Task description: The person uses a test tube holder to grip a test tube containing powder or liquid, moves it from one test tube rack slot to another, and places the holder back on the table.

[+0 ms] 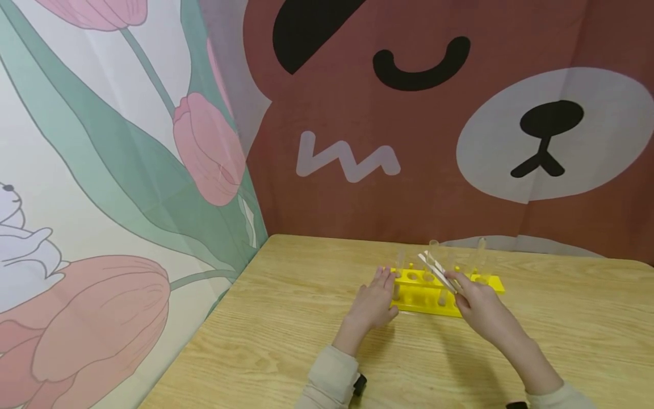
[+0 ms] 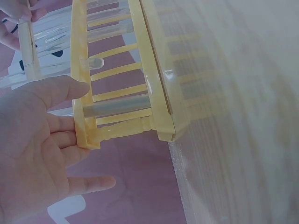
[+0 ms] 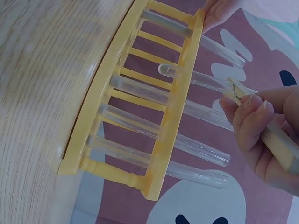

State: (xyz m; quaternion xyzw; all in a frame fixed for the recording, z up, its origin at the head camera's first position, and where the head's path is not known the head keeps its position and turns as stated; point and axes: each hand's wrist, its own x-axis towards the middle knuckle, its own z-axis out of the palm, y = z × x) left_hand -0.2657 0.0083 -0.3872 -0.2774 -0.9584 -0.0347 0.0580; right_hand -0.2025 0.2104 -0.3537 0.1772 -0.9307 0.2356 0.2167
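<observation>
A yellow test tube rack (image 1: 421,309) stands on the table, with clear test tubes upright in several of its holes. At its left end my left hand (image 1: 375,301) grips the top plate, thumb on one side and fingers on the other in the left wrist view. My right hand (image 1: 482,307) holds a wooden test tube clamp (image 3: 281,145), tilted above the rack. The clamp's jaws are around the upper part of one test tube (image 3: 201,78). That tube's rounded bottom (image 2: 96,63) pokes just below the top plate, well above the base.
Other test tubes (image 3: 201,149) rise out of the rack toward its right end, and another tube (image 3: 224,50) sits at its left end. The wood-grain table (image 1: 286,329) meets a bear-patterned cloth (image 1: 357,210) behind the rack and a tulip-patterned cloth (image 1: 117,227) on the left.
</observation>
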